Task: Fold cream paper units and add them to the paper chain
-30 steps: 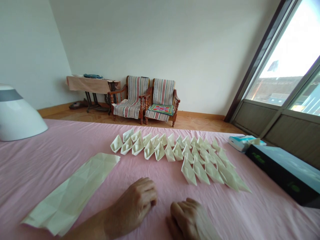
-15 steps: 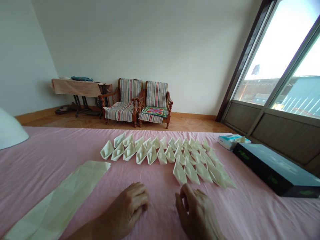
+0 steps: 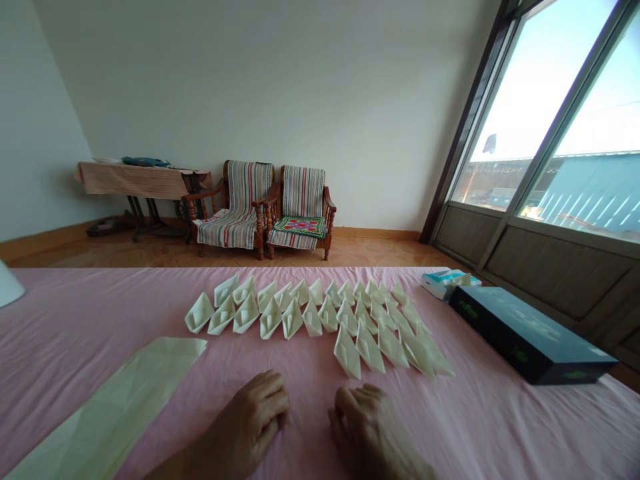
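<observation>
Paper boats (image 3: 313, 321) in close-set rows on pink cloth (image 3: 500, 427), just ahead of both hands; front ones nearest R hand (image 3: 367, 423). R grip: fingers curled in & together, bit blurred, nothing seen in it. L hand (image 3: 260, 413) ditto, fingers bent under, looks empty. Creased sheet (image 3: 115, 407) to left of L hand, apart. Dark box (image 3: 530, 333) & blue-white pack (image 3: 445, 283) off to right. Risks, my guess: R knuckles sliding fwd cd bump front boats & shunt those behind; cloth tug cd tip light boats; L arm swinging out cd crumple sheet.
</observation>
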### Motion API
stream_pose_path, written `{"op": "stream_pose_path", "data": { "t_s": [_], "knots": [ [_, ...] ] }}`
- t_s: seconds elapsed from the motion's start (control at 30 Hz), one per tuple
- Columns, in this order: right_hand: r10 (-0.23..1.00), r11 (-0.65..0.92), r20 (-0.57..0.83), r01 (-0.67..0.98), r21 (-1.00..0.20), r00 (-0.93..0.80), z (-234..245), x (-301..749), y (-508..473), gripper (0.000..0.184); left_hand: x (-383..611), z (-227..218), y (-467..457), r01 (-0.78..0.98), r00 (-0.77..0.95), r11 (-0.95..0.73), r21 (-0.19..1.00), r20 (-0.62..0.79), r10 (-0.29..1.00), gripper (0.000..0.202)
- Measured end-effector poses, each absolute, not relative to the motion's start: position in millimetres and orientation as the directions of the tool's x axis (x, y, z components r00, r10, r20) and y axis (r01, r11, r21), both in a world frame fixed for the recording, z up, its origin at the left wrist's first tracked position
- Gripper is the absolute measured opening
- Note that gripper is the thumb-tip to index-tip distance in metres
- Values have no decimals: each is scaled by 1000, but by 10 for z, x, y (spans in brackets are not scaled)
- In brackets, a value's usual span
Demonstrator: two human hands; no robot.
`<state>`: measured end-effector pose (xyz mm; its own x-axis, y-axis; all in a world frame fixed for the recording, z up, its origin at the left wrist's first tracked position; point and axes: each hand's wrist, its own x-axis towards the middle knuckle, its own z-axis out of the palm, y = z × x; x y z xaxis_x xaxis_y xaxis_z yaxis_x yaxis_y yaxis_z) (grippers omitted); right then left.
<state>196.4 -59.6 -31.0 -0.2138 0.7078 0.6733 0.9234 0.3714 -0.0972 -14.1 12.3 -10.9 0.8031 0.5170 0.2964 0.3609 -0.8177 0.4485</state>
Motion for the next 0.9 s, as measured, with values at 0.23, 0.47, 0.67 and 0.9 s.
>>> {"op": "stream_pose_path", "data": {
  "t_s": [0.23, 0.47, 0.67, 0.9],
  "knots": [
    [737, 465, 580, 883, -61, -348, -398, 1973, -577, 15, -170, -169, 162, 378, 799, -787, 487, 258, 543, 26],
    [777, 449, 524, 890, -75, -348, -430, 1948, -567, 15, -145, -163, 151, 388, 784, -791, 473, 282, 554, 26],
    [796, 447, 497, 889, -100, -345, -403, 1945, -591, 18, -131, -145, 127, 384, 765, -809, 445, 337, 549, 24],
    [819, 412, 490, 901, -138, -299, -397, 1963, -546, 18, -96, -133, 117, 401, 749, -820, 408, 369, 550, 23]
  ]
}}
